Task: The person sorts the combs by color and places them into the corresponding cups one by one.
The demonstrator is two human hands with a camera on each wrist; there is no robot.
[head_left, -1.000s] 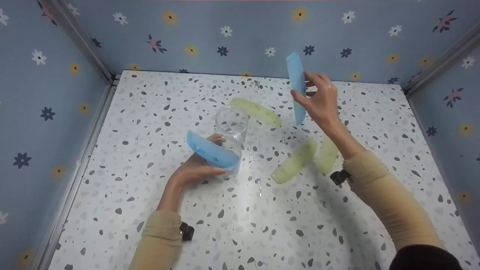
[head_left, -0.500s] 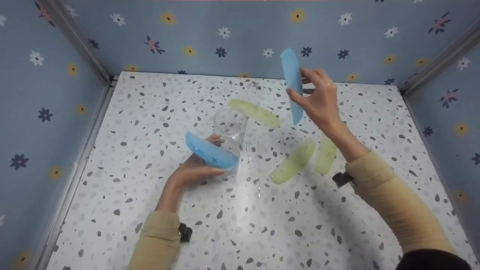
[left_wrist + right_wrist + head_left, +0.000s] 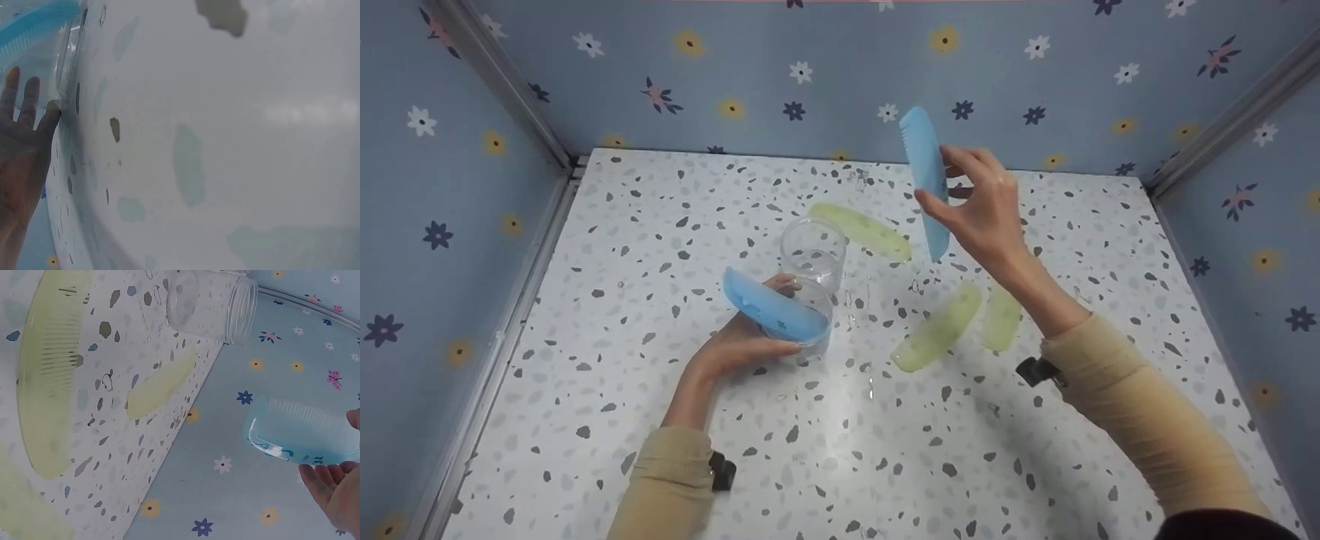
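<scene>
R hand (image 3: pixel 986 214) fingers pinch blue comb (image 3: pixel 924 180) upright above table (image 3: pixel 840 420), L hand (image 3: pixel 742 341) grips 2nd blue comb (image 3: pixel 772 309) w/ glass jar (image 3: pixel 812 259); combs seem light, stiff, slick—hold mid-spine.

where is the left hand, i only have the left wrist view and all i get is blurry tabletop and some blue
Observer: The left hand grips a clear jar standing on the table, with a blue comb lying across its mouth.
Operator: anything else see-through nearby
Observer: Yes, a second clear jar stands just behind the gripped one, nothing in it.
Operator: and the right hand
Observer: The right hand pinches another blue comb upright in the air, above the table's far side.
Operator: any more combs down there
Observer: Three pale green combs lie flat on the table, to the right of the jars.
</scene>
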